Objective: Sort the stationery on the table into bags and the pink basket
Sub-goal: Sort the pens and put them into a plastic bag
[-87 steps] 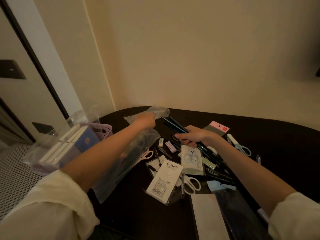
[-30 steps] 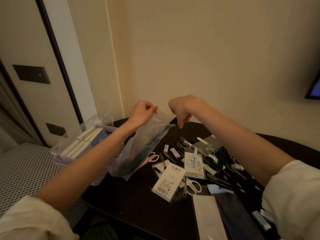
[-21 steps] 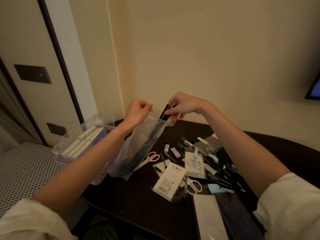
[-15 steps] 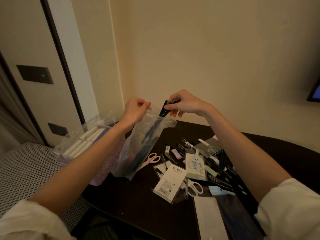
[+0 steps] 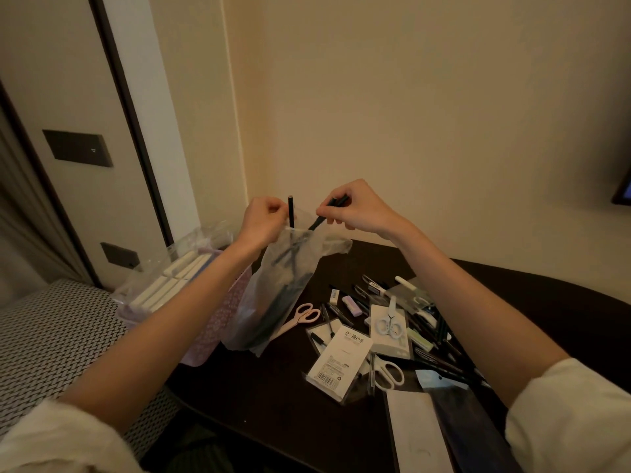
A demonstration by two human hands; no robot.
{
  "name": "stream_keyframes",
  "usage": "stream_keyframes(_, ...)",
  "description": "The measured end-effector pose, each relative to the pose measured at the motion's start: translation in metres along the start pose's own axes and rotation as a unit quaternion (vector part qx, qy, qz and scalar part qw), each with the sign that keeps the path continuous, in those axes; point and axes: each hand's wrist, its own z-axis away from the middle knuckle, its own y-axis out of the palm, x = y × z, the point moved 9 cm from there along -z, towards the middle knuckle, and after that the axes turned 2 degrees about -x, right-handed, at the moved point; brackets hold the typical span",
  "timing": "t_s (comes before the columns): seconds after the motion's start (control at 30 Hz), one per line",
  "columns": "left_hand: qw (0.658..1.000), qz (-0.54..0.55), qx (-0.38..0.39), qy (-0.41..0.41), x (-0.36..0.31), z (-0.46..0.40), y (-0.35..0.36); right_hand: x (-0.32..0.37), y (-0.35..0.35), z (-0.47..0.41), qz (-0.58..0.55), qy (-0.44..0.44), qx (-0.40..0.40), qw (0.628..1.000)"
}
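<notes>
A dark table carries a pink basket at its left edge, stuffed with a clear bag of white boxes, and a scatter of stationery toward its right side, including a carded pack, boxed scissors, pink scissors and white scissors. Above the table's far left corner hangs a translucent plastic bag holding dark pens. The left hand pinches the bag's rim beside an upright black pen, while the right hand pinches a second dark pen slanting into the opening.
</notes>
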Motion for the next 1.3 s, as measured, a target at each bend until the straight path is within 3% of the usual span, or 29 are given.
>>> stream_keyframes(0.1, 1.0, 0.002, -0.005, -0.008, 0.0, -0.001, -0.003, 0.001, 0.0, -0.003, -0.014, 0.0, -0.001, 1.0)
stream_keyframes(0.33, 1.0, 0.011, 0.008, 0.002, -0.005, 0.004, -0.004, 0.007, 0.036, -0.002, 0.039, -0.052, 0.107, 0.992)
stream_keyframes(0.57, 1.0, 0.018, -0.005, 0.013, -0.007, 0.007, -0.009, -0.001, 0.034, -0.008, 0.028, -0.058, 0.067, 0.996)
stream_keyframes(0.73, 0.999, 0.04, -0.03, -0.013, 0.0, 0.006, -0.018, -0.02, 0.009, -0.007, 0.006, 0.027, -0.041, 0.999)
stream_keyframes(0.83, 0.997, 0.065, -0.042, -0.027, 0.002, 0.008, -0.021, -0.035, 0.025, -0.001, 0.013, 0.106, 0.041, 0.993)
stream_keyframes(0.97, 0.995, 0.091, -0.03, -0.027, 0.002, 0.017, -0.017, -0.033, 0.04, 0.007, -0.074, 0.116, 0.09, 0.986)
stream_keyframes(1.13, 0.992, 0.068, 0.055, -0.089, 0.006, 0.031, 0.001, -0.041, 0.047, 0.007, -0.165, 0.122, 0.071, 0.976)
stream_keyframes(1.3, 0.979, 0.105, 0.124, -0.125, 0.001, 0.04, 0.011, -0.047, 0.072, 0.012, -0.288, 0.137, 0.121, 0.94)
